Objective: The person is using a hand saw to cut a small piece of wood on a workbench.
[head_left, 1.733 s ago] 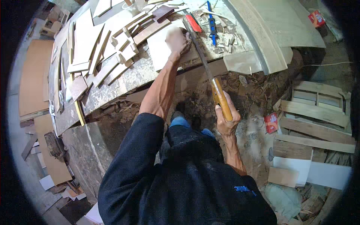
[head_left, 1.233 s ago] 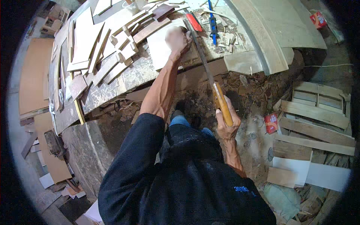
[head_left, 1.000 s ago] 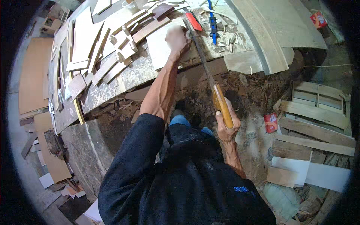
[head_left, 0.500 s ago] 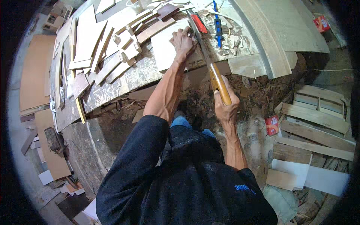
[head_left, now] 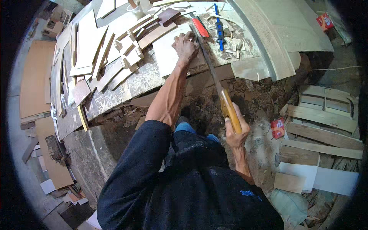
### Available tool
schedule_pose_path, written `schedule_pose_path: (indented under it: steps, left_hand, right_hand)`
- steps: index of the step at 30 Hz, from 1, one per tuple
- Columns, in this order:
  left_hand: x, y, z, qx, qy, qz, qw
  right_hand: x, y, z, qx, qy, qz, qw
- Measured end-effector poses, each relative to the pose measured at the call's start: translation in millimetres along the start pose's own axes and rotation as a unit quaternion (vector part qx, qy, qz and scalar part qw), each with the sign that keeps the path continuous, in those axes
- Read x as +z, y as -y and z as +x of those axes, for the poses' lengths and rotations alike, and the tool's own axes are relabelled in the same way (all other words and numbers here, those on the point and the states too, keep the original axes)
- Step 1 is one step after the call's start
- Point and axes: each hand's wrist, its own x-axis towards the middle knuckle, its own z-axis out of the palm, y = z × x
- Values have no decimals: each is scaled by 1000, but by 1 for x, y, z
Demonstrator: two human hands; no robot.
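My left hand (head_left: 185, 46) presses flat on a pale board (head_left: 167, 53) lying on the workbench (head_left: 145, 78). In my right hand (head_left: 235, 132) is the orange wooden handle of a hand saw (head_left: 214, 78). Its narrow blade runs up and left to the board's right edge, right beside my left fingers. My left forearm is bare, with a dark sleeve pushed up to the elbow.
Several cut wood strips and panels (head_left: 103, 57) litter the bench to the left. A red flat tool (head_left: 200, 27) and a blue tool (head_left: 219, 27) lie behind the saw. A curved pale panel (head_left: 268, 38) is at right. Planks (head_left: 326, 119) and a red packet (head_left: 277, 127) lie on the ground.
The saw has slid back and forth along the board's edge, and my right hand with the handle sits slightly higher and closer to the bench. My left hand stays on the board.
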Motion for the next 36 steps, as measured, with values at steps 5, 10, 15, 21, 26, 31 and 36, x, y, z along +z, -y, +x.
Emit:
schedule_pose_path:
  steps: [5,10,15,21,26,31,36]
  left_hand:
    - [1,0,-2,24,-11,-10,1000]
    - [7,-6,3,-8,-1,-35,999]
    - [0,4,1,-9,-2,-15,1000]
    - [9,6,5,12,-9,-24,1000]
    - [3,-4,-2,-6,-18,-20,1000]
    - [1,1,0,-10,-16,-13,1000]
    - [1,-2,-2,13,-30,-23,999]
  right_hand:
    - [26,6,54,-49,-6,-12,999]
    - [30,-6,53,-114,-46,1,992]
    - [5,2,5,-31,-6,9,999]
    - [25,7,57,-85,-36,-26,995]
    - [27,11,57,-87,-30,-16,996]
    - [6,2,14,-80,-26,-44,995]
    - [21,10,47,-49,-14,14,999]
